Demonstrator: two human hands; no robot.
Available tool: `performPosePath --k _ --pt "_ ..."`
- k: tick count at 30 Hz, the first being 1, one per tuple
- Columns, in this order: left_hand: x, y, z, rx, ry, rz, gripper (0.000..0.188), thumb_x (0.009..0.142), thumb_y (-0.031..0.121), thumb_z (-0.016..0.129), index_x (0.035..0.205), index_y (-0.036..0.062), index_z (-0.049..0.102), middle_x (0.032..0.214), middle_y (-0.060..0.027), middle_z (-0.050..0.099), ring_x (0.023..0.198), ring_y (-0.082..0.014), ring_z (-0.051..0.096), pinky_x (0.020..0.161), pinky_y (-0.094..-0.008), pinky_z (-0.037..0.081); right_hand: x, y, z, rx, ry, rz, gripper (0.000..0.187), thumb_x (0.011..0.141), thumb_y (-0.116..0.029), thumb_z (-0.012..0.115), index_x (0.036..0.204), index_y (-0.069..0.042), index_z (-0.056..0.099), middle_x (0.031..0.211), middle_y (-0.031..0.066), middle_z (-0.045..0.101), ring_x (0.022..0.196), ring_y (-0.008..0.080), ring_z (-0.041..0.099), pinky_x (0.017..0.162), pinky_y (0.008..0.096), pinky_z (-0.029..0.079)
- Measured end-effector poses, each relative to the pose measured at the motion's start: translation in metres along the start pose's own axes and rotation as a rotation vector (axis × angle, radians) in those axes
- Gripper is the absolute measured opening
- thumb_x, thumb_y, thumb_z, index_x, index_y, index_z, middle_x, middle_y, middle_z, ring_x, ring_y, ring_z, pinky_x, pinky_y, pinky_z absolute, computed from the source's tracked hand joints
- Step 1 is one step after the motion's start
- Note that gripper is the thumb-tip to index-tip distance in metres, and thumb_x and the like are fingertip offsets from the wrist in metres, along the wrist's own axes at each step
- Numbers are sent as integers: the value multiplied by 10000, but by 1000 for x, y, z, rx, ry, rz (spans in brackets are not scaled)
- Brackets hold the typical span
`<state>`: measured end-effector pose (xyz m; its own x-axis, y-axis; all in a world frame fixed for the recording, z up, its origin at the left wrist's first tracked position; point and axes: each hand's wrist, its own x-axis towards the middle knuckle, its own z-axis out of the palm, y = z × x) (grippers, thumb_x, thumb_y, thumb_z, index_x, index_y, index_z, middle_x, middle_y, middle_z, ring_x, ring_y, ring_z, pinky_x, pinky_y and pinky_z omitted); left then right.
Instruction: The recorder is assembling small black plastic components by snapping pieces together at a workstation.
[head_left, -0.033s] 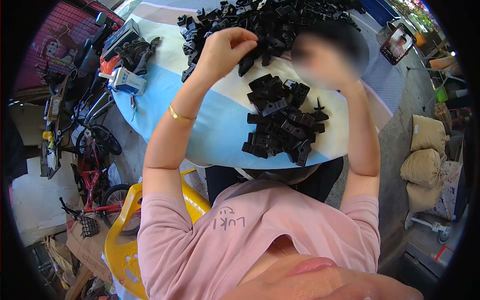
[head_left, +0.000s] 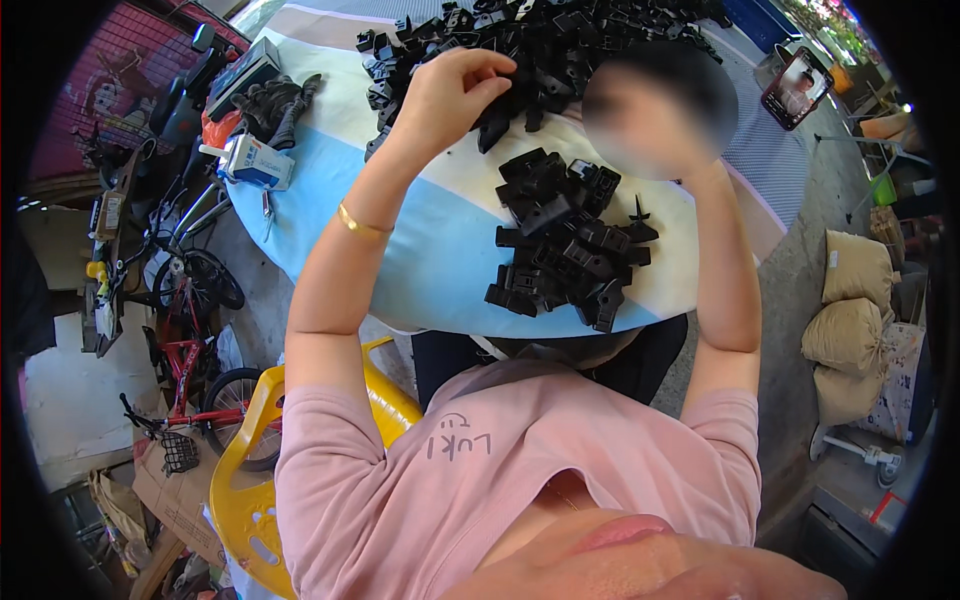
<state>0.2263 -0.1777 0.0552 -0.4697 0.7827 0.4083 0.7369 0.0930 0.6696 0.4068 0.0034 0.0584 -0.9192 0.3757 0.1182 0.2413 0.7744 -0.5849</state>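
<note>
Left hand (head_left: 445, 95): fingers curled, tips nearly meeting beside the large black-parts pile (head_left: 465, 45); hold, if any, indistinguishable. Right hand (head_left: 655, 120): blurred, fingers unreadable. Smaller heap (head_left: 570, 245) nearer body on counter (head_left: 330, 235). Advisable: pinch parts singly, keep piles separate.
</note>
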Motion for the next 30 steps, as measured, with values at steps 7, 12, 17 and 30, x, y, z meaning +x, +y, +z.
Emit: performPosePath --k 7,12,17,30 --pt "25 -2 43 458 98 389 243 770 197 659 1005 135 663 971 -85 555 970 -275 498 817 -351 465 11 8 6 597 75 17 210 847 -128 626 1013 -13 569 712 -5 542 607 54 536 532 186 459" --pt "63 25 37 431 328 345 261 723 198 700 954 79 673 892 -128 610 897 -322 562 810 -380 461 15 12 5 564 57 -1 184 845 -152 636 940 -21 548 747 10 564 616 64 546 532 193 460" --pt "95 -5 53 549 -20 188 336 750 273 675 995 47 635 1064 -166 577 1048 -329 504 894 -377 422 16 10 11 703 82 -6 149 842 -119 616 933 -26 543 770 19 576 638 79 564 548 202 460" --pt "46 0 19 320 -198 417 390 703 125 683 1082 60 622 1006 -143 616 981 -307 560 905 -361 434 15 17 15 790 120 65 147 860 -131 605 957 -22 584 855 16 601 779 97 597 677 209 486"
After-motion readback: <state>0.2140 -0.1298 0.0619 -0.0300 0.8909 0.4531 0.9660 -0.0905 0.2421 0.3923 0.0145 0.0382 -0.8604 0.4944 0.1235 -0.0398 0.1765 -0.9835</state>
